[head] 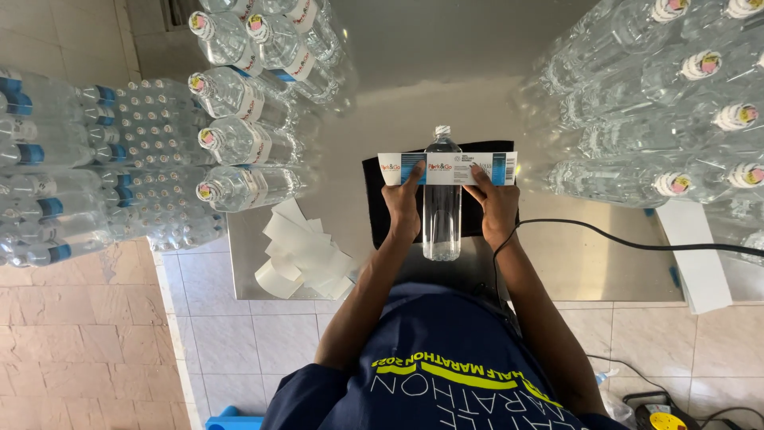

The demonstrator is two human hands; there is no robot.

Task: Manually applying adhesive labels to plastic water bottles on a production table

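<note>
A clear plastic water bottle point(442, 203) with a white cap lies on a black mat point(376, 199) on the steel table, cap pointing away from me. A white and blue paper label point(447, 168) lies flat across the bottle's upper part. My left hand point(403, 204) presses the label to the left of the bottle with its fingertips. On the right side, my right hand point(496, 203) presses the label in the same way. Both hands rest along the bottle's sides.
Labelled bottles point(247, 143) lie stacked at the table's left, and unlabelled bottles point(660, 119) are stacked at the right. White backing strips point(298, 255) are piled near the table's point(589, 263) front left edge. A black cable point(629, 243) crosses the right side. Wrapped bottle packs point(87, 167) stand on the floor.
</note>
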